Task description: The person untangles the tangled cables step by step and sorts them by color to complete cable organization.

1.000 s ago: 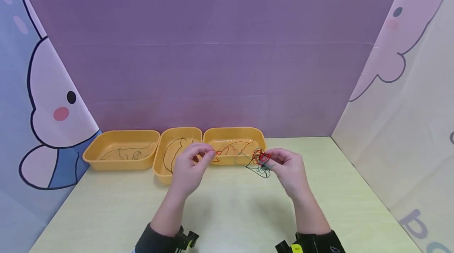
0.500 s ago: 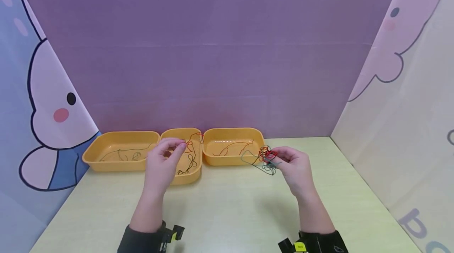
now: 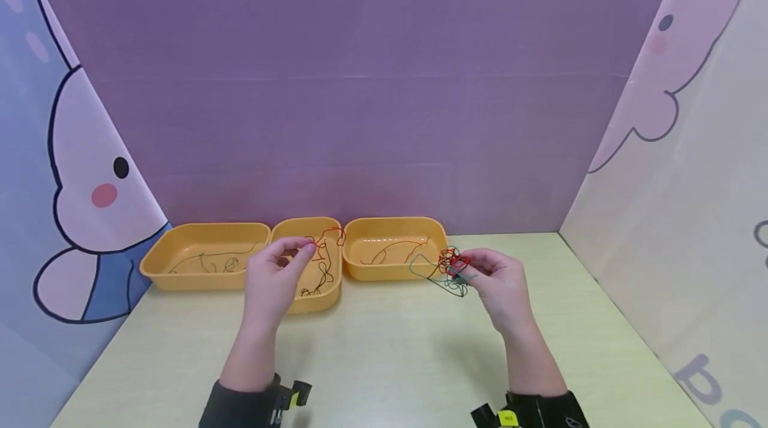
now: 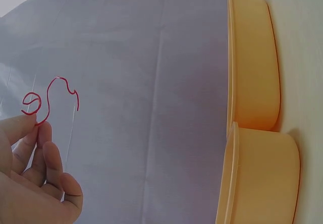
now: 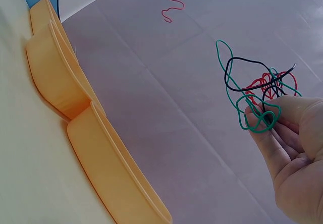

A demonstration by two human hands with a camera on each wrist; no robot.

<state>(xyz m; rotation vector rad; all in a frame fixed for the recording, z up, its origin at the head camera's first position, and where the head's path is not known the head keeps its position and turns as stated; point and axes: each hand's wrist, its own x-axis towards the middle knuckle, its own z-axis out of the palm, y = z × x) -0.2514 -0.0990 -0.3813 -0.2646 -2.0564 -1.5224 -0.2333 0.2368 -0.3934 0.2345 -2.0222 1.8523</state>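
Note:
Between thumb and forefinger my left hand [image 3: 268, 285] pinches a single bent red wire [image 4: 48, 99], held up in the air. One end of it curls into a loop; the other end zigzags. In the head view that wire appears in front of the middle yellow tray [image 3: 315, 306]. My right hand [image 3: 499, 288] pinches a tangle of wires [image 5: 262, 125] with red, black and green strands, raised in front of the right yellow tray [image 3: 396, 273]. Loose loops stick out from the bundle to the left. The two hands are well apart.
The three yellow trays stand in a row along the back of the pale table [image 3: 384, 361]. Thin wires lie in the left tray [image 3: 201, 283], dark wires in the middle one, reddish wires in the right one. A purple backdrop [image 3: 360, 115] rises behind.
My left hand has moved left with the red wire, away from the right tray and the tangle. My right hand has shifted slightly right, still holding the tangle. The last half second shows almost no motion.

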